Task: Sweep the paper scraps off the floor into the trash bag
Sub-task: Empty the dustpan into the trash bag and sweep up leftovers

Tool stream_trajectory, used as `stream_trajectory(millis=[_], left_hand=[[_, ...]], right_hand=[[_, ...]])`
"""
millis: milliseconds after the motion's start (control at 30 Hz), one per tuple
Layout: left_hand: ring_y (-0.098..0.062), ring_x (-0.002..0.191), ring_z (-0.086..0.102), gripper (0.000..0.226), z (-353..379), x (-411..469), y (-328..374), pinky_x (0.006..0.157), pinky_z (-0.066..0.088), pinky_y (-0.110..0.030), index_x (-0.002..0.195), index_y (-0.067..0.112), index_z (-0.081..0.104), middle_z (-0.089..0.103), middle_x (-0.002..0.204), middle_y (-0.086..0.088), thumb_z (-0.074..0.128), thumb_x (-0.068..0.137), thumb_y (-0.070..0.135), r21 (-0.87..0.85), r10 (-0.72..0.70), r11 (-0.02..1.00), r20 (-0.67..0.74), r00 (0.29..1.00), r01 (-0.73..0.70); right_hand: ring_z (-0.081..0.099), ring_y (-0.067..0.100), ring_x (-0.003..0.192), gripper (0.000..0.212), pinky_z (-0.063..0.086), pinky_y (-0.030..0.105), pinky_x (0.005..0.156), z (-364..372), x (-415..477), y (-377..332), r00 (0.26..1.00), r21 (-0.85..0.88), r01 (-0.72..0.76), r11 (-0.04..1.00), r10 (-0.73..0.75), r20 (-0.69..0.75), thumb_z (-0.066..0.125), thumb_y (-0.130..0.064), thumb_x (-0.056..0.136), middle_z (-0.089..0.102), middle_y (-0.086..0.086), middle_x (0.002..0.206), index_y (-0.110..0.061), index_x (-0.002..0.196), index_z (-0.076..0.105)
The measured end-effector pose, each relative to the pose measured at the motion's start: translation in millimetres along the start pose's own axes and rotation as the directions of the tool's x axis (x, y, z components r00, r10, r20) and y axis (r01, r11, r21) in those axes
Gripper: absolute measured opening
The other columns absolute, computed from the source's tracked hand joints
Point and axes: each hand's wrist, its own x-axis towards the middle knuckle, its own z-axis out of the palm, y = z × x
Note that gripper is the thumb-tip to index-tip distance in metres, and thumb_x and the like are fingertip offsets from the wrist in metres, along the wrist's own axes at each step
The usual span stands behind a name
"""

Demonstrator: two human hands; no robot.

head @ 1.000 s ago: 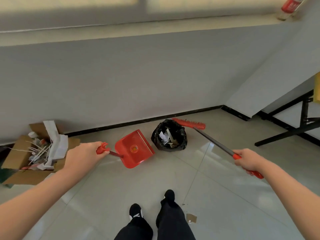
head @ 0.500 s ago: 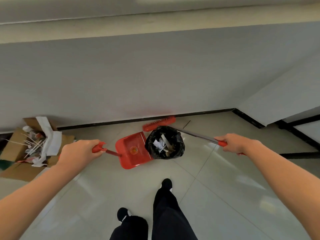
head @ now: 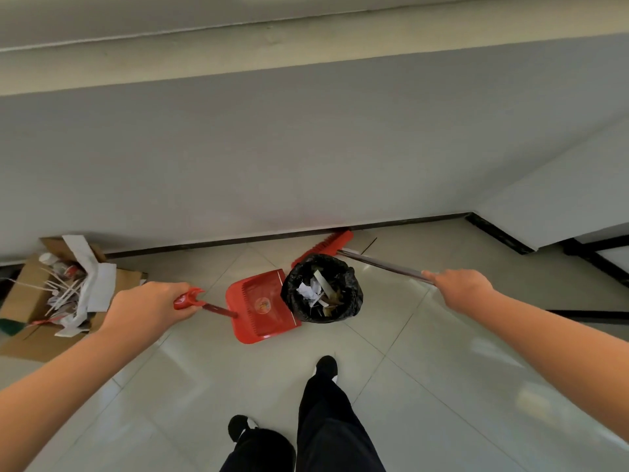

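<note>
A black trash bag (head: 347, 284) stands open on the tiled floor with white paper scraps (head: 308, 291) inside. A red dustpan (head: 258, 306) lies just left of it, touching its side. My left hand (head: 149, 310) grips the dustpan's red handle. My right hand (head: 463, 289) holds the dark pole of a broom (head: 384, 265). The broom's red head (head: 326, 245) rests on the floor behind the bag, by the wall's black skirting.
A cardboard box (head: 30, 294) full of sticks and white paper sits at the left by the wall. A grey wall runs across the back. A black table frame (head: 592, 253) stands at the right. My legs and black shoes (head: 326, 367) are below the bag.
The broom head has swung from the right of the bag to behind it, near the wall. The dustpan has come closer to the bag. I have stepped forward.
</note>
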Motion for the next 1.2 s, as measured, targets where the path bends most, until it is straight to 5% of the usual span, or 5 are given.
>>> stream_trajectory(millis=[200, 567, 1000, 1100, 1200], left_hand=[[-0.008, 0.063, 0.058, 0.024, -3.5, 10.3, 0.3, 0.046, 0.034, -0.021, 0.083, 0.037, 0.063, 0.056, 0.063, 0.015, 0.056, 0.085, 0.059, 0.024, 0.032, 0.999, 0.006, 0.999, -0.032], [-0.012, 0.081, 0.066, 0.024, -7.0, 13.4, 17.9, 0.054, 0.039, -0.025, 0.094, 0.043, 0.063, 0.057, 0.073, 0.015, 0.052, 0.085, 0.063, 0.076, 0.100, 0.992, -0.024, 0.995, -0.098], [-0.011, 0.073, 0.053, 0.029, 22.4, -20.4, -6.7, 0.055, 0.038, -0.026, 0.090, 0.035, 0.067, 0.063, 0.078, 0.014, 0.056, 0.084, 0.060, 0.059, 0.184, 0.981, -0.026, 0.983, -0.182], [-0.012, 0.075, 0.056, 0.035, 36.1, -30.7, -20.1, 0.056, 0.041, -0.026, 0.090, 0.031, 0.068, 0.066, 0.080, 0.013, 0.056, 0.083, 0.063, 0.044, 0.238, 0.971, -0.045, 0.970, -0.236], [-0.012, 0.079, 0.055, 0.035, 47.7, -45.1, -36.6, 0.060, 0.045, -0.028, 0.091, 0.031, 0.068, 0.068, 0.085, 0.013, 0.056, 0.083, 0.064, 0.051, 0.280, 0.959, -0.015, 0.960, -0.279]], right_hand=[[0.052, 0.023, 0.072, 0.075, 0.038, 0.027, 0.051, 43.9, -7.6, 20.6, 0.995, 0.100, -0.096, 0.990, 0.092, 0.047, 0.034, -0.001, 0.089, 0.047, -0.001, 0.090, -0.038, 0.152, 0.014], [0.060, 0.027, 0.108, 0.068, 0.052, 0.035, 0.084, 98.3, -43.3, 42.4, 0.961, 0.332, -0.273, 0.903, 0.237, 0.146, 0.038, -0.009, 0.089, 0.057, 0.005, 0.127, -0.039, 0.149, 0.026], [0.059, 0.023, 0.113, 0.063, 0.050, 0.028, 0.088, 200.2, -173.4, -55.7, 0.858, 0.484, -0.509, 0.712, 0.370, 0.357, 0.038, -0.010, 0.091, 0.056, 0.007, 0.131, -0.029, 0.150, 0.029], [0.062, 0.022, 0.095, 0.061, 0.048, 0.022, 0.064, 211.7, -212.5, -113.8, 0.836, 0.591, -0.547, 0.594, 0.350, 0.422, 0.037, -0.009, 0.091, 0.058, 0.007, 0.123, -0.025, 0.149, 0.032], [0.048, 0.015, 0.056, 0.055, 0.035, 0.020, 0.041, 215.8, -246.4, -182.5, 0.816, 0.707, -0.577, 0.409, 0.325, 0.478, 0.036, -0.006, 0.091, 0.051, 0.002, 0.080, -0.022, 0.144, 0.041]])
